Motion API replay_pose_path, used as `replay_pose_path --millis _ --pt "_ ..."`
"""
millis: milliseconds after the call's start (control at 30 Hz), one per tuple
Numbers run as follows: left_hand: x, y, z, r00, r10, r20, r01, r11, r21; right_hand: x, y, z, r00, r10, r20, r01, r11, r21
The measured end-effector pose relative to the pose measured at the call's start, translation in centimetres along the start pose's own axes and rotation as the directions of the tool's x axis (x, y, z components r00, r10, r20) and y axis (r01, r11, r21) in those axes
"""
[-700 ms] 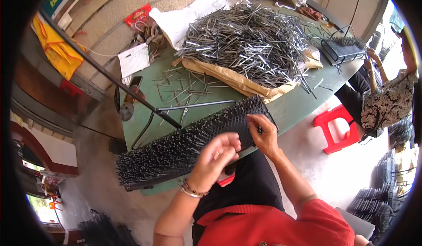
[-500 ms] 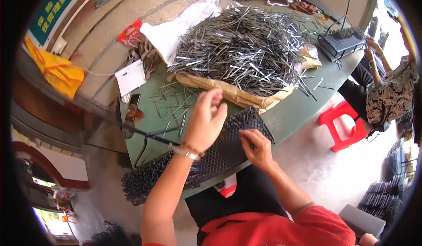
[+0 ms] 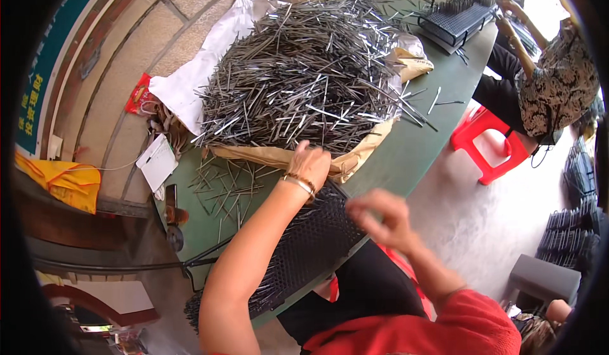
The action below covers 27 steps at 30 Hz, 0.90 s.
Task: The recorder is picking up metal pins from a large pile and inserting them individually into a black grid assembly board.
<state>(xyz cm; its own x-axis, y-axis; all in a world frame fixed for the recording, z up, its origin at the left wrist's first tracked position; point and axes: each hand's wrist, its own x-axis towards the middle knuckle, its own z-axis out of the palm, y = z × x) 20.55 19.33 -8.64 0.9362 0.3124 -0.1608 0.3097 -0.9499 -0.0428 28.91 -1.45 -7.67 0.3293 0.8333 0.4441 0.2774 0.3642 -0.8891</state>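
My left hand (image 3: 310,166) is at the near edge of a large heap of thin metal strips (image 3: 285,82), fingers bent and closed; what they hold, if anything, is hidden. The heap lies on a sack with a brown paper edge (image 3: 250,155). Below my hands a long black perforated tray (image 3: 311,244) slants along the near table edge; dark upright pieces fill its left part, partly hidden by my left forearm. My right hand (image 3: 386,218), smeared by motion, hovers over the tray's right end, fingers bent.
Loose strips (image 3: 231,187) lie on the green table (image 3: 406,158). A second black tray (image 3: 453,22) stands at the far right, where a co-worker (image 3: 552,76) has their hands. A red stool (image 3: 485,142) is right of the table. A thin black bar (image 3: 127,266) crosses on the left.
My left hand has moved from above the tray to the heap's near edge. My right hand has shifted slightly right. The whole view has turned and shifted.
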Motion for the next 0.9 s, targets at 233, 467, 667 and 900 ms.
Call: replay_pose_path --millis 233,467,667,900 --pt "-0.1 -1.9 -0.4 0.958 -0.066 0.280 0.138 0.960 -0.245 6.6 8.0 -2.1 0.932 -0.211 0.294 0.355 0.692 -0.629" --pt "1.5 -2.7 1.0 0.970 -0.177 0.164 0.223 0.917 -0.331 2.5 10.2 -2.2 0.921 0.023 0.389 0.245 0.742 -0.625" --pt "1.6 -2.7 1.4 0.991 -0.002 -0.131 -0.006 0.998 -0.055 4.4 9.2 -3.2 0.995 -0.083 -0.055 0.041 0.843 -0.537" --pt "2.4 -2.9 1.7 0.974 0.106 -0.199 -0.119 0.992 -0.050 10.5 9.3 -5.0 0.977 0.176 0.124 0.061 0.324 -0.944"
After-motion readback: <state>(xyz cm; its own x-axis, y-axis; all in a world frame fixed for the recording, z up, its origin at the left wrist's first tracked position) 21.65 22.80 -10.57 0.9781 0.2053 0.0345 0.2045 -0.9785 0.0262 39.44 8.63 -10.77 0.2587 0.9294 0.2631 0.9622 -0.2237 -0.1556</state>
